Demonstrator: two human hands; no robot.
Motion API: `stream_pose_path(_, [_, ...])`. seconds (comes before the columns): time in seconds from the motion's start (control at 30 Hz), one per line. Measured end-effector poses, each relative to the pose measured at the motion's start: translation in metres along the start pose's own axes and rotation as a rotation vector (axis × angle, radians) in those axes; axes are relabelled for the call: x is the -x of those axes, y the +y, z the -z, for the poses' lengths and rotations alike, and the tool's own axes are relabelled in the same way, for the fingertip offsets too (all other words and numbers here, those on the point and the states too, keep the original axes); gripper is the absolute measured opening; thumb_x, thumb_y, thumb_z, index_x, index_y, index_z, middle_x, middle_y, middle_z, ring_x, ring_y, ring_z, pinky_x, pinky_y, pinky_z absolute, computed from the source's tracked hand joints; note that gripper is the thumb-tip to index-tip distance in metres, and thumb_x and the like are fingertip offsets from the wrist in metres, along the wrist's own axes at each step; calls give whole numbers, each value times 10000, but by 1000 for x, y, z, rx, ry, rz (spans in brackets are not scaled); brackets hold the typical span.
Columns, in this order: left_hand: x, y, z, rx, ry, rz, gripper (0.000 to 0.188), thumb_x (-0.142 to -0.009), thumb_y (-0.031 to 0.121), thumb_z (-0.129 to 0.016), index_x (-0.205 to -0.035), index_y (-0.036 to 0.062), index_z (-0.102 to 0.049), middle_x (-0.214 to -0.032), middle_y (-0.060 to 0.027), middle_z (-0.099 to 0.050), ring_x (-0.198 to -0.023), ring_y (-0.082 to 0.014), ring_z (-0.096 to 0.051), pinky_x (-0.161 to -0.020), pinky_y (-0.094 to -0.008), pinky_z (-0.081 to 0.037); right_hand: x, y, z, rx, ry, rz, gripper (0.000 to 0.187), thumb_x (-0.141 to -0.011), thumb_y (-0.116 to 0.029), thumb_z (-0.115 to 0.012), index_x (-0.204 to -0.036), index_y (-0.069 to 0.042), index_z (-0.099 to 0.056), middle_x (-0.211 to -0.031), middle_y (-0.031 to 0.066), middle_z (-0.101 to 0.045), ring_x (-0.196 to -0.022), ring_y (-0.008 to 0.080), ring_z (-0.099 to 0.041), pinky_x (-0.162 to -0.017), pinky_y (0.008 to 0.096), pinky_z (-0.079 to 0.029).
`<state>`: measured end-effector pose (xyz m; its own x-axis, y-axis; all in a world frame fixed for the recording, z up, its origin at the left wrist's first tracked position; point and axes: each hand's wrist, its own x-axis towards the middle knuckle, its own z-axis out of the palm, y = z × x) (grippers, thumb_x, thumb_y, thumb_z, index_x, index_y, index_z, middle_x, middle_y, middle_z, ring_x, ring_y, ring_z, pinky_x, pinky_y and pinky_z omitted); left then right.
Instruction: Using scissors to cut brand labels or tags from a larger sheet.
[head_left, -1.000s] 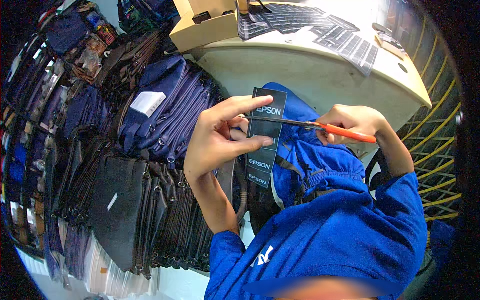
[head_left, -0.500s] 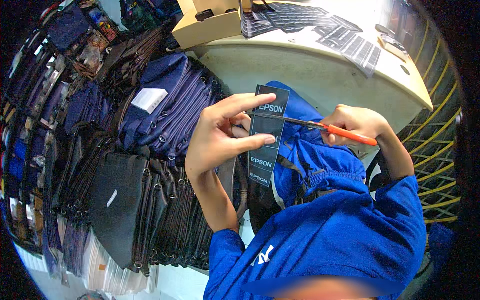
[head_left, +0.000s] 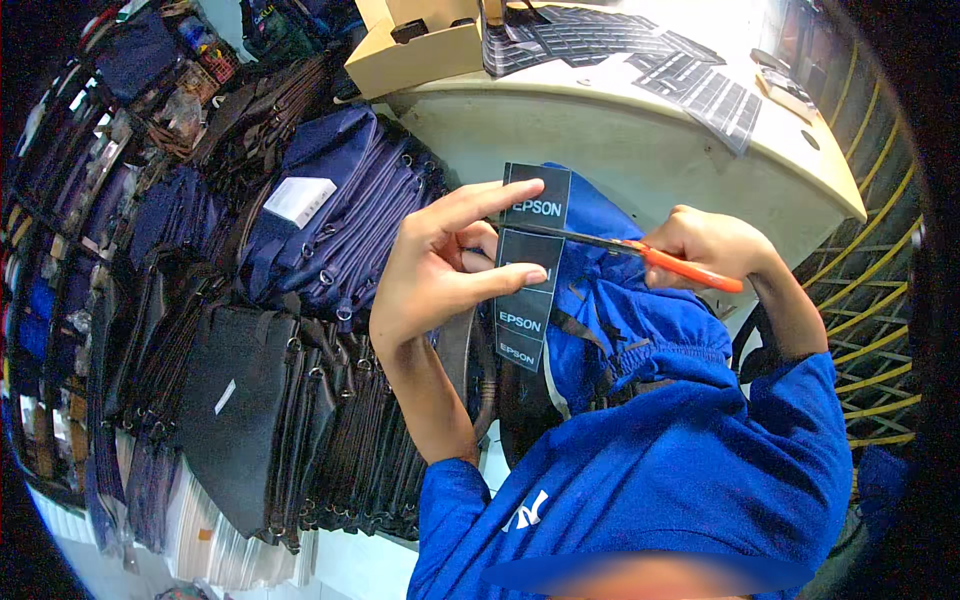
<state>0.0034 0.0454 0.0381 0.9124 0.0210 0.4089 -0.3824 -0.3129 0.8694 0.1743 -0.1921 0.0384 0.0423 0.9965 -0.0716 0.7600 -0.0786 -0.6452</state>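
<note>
My left hand (head_left: 435,262) grips a black strip of printed labels (head_left: 520,318) by its left side, with the index finger on the top label and the thumb on the one below. Pale lines divide the strip into several labels, and its lower end hangs free. In my right hand (head_left: 708,248) is a pair of scissors (head_left: 690,268) with orange handles. Their dark blades reach leftward across the strip, along the line under the top label. The fingers inside the handles are partly hidden.
Stacked dark blue bags (head_left: 345,215) with a small white box (head_left: 300,201) on them stand at left, black bags (head_left: 235,410) nearer. Ahead, a pale table (head_left: 560,125) carries a yellow carton (head_left: 420,58) and printed black sheets (head_left: 695,95). A metal grille (head_left: 875,290) stands at right.
The top of the label strip has shifted slightly left and the strip hangs straighter. The scissors have moved a little left, still across the strip under the top label.
</note>
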Motion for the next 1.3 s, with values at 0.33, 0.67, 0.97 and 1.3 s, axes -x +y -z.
stream_pose_path(0.33, [-6, 2, -5, 23, 1, 47, 661, -618, -77, -776, -1237, 19, -566, -1178, -60, -548, -721, -44, -488, -579, -152, -433, -13, 29, -27, -545, 500, -98, 268, -837, -280, -664, -863, -17, -622, -705, 11, -593, -596, 84, -538, -544, 248, -439])
stream_pose_path(0.67, [-17, -2, -26, -46, -129, 61, 628, -632, -41, -789, -1221, 14, -578, -1119, -40, -551, -620, 7, -409, -519, -140, -341, -40, 2, -23, -839, 804, 31, 234, -776, -180, -734, -886, -14, -612, -673, -20, -566, -498, 9, -447, -415, 175, -307])
stream_pose_path(0.97, [-15, -3, -23, 76, -103, 96, 544, -676, -95, -737, -1181, -13, -551, -1027, -91, -640, -622, 4, -481, -531, -152, -406, -24, 150, 90, -261, 1064, -317, 367, -716, -220, -776, -946, 26, -630, -867, 66, -633, -744, 109, -544, -654, 255, -427])
stream_pose_path(1.3, [-13, -8, -20, 139, 28, 123, 363, -697, -53, -750, -1001, -6, -558, -822, -36, -635, -655, -39, -586, -565, -175, -456, -12, 251, 128, 369, 1506, -578, 338, -724, -273, -685, -920, 1, -654, -727, 188, -638, -716, 308, -656, -673, 367, -493])
